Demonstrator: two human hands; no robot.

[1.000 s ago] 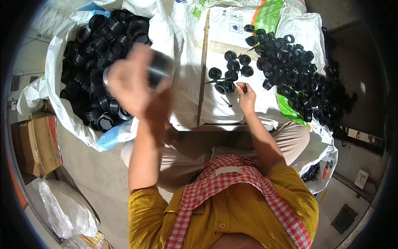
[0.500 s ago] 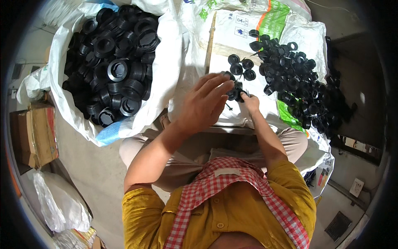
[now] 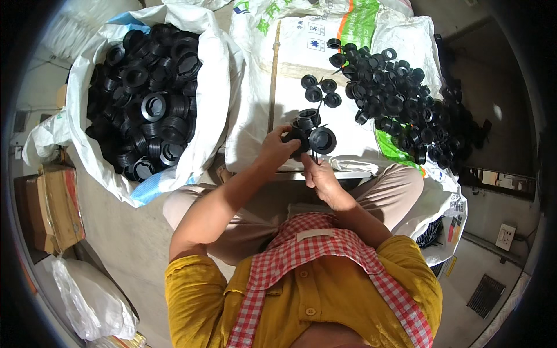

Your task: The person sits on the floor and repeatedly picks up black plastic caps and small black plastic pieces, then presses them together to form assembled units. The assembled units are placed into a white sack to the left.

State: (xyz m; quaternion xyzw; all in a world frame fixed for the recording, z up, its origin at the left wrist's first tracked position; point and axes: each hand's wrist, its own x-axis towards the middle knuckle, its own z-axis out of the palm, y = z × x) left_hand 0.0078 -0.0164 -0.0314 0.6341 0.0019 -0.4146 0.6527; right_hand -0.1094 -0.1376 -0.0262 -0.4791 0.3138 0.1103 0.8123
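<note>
Left grip (image 3: 278, 149) now curled; clasping piece (image 3: 297, 138)

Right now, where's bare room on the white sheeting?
Bare: white sheeting between the filled sack and wooden stick; also between the held black parts and the black heap. Crowded: the heap itself, the filled sack, and near middle, where left hand and right hand work.

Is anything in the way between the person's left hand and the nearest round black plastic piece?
Nothing visible: the left hand has its fingers on the round black plastic piece. The right hand pinches a thin black plastic stem beside it, not between them.
</note>
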